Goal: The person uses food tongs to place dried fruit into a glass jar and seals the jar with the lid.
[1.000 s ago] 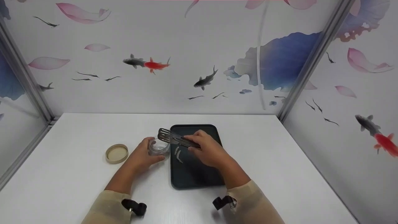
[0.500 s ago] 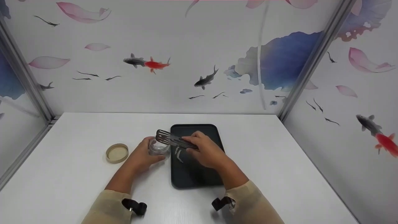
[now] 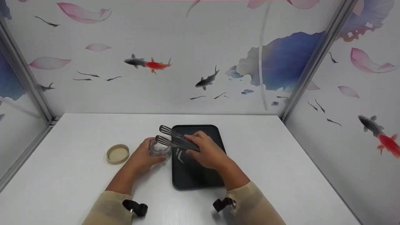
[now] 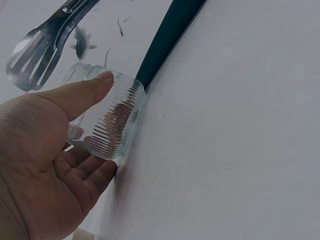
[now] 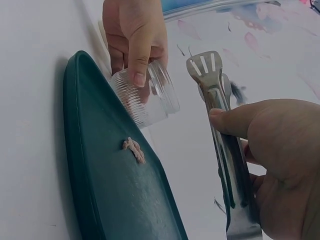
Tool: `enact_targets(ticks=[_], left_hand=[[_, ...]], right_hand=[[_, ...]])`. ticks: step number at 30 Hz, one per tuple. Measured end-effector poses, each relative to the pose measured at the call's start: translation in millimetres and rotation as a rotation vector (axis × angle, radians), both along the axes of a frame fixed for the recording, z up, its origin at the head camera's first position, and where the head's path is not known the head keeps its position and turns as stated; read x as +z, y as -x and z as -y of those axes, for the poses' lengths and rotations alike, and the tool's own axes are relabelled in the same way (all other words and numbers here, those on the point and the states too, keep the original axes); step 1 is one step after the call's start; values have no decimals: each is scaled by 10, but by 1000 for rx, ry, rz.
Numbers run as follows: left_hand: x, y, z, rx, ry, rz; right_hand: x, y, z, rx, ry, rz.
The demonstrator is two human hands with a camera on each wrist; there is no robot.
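My left hand (image 3: 146, 157) holds a clear ribbed glass jar (image 4: 131, 100), thumb on one side and fingers on the other. The jar has no lid on, and something reddish-brown shows through its wall; I cannot tell whether it is contents or fingers. In my right hand (image 3: 207, 150) is a pair of slotted metal tongs (image 3: 178, 140), the thumb along one arm. Their two ends stand apart, above and beside the jar's mouth, with nothing visible between them. Pale, thin, curled strips (image 3: 179, 156) lie on the dark green tray (image 3: 200, 176) under the tongs.
A round tan lid (image 3: 117, 154) lies left of the left hand on the white table (image 3: 72, 187). The tray stands right beside the jar. Printed wall panels (image 3: 193, 37) with metal corner posts (image 3: 309, 72) enclose the table at the back and sides.
The ends of the tongs were together half a second ago and are now spread apart. The tongs shifted slightly left first. The left hand and jar have stayed in place.
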State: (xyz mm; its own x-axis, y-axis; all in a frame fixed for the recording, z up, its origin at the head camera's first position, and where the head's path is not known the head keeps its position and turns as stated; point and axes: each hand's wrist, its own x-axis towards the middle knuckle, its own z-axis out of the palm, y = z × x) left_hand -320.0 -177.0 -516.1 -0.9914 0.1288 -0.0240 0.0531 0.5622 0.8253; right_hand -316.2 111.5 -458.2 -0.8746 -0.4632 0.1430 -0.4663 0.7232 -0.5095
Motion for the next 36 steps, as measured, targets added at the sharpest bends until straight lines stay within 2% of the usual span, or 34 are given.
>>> enact_targets(ticks=[8, 16, 27, 36], left_hand=[[25, -9, -4, 0, 7, 32], [21, -14, -3, 6, 36, 28], [20, 1, -3, -3, 37, 20], [41, -19, -2, -7, 11, 31]], right_hand=[[6, 78, -127, 19, 12, 39], [25, 129, -252, -34, 5, 96], [23, 181, -358, -51, 6, 114], [-59, 248, -439, -58, -65, 102]])
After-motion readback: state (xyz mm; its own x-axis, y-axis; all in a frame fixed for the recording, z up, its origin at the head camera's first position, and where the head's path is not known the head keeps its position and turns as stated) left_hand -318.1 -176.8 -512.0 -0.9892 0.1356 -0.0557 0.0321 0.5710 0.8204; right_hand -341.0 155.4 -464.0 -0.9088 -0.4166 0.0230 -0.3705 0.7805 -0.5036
